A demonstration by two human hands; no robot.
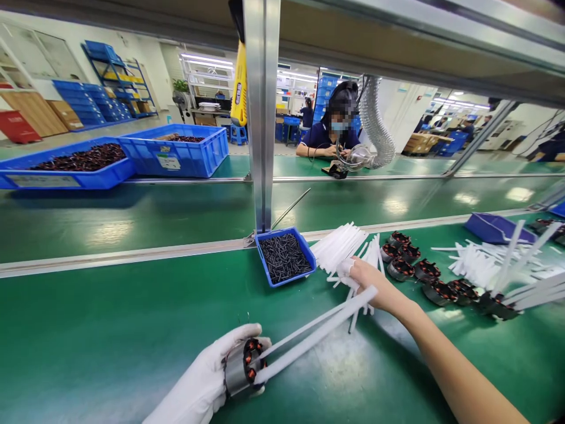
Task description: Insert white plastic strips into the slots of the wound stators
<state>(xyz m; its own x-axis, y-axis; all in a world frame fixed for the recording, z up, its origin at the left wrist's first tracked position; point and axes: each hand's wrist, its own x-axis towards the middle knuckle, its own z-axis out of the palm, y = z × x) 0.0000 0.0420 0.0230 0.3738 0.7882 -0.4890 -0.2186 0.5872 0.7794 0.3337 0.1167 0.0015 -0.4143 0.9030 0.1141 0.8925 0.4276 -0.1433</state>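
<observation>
My left hand (207, 380), in a white glove, is wrapped round a round motor stator (242, 365) with copper windings, near the front edge of the green bench. Two long white tubes (315, 333) stick out of the stator toward the right. My right hand (366, 282), bare with a white finger cot, reaches into a pile of white tubes (342, 247) and its fingers close on tubes there. Several more stators (412, 265) lie in a row to the right of that hand.
A small blue tray of dark screws (285, 256) stands by a metal post (262, 118). More white tubes (477, 262) and a blue tray (497, 228) lie at the right. Large blue bins (176, 150) stand across the conveyor. A person (331, 132) works opposite beside an exhaust hose (375, 126).
</observation>
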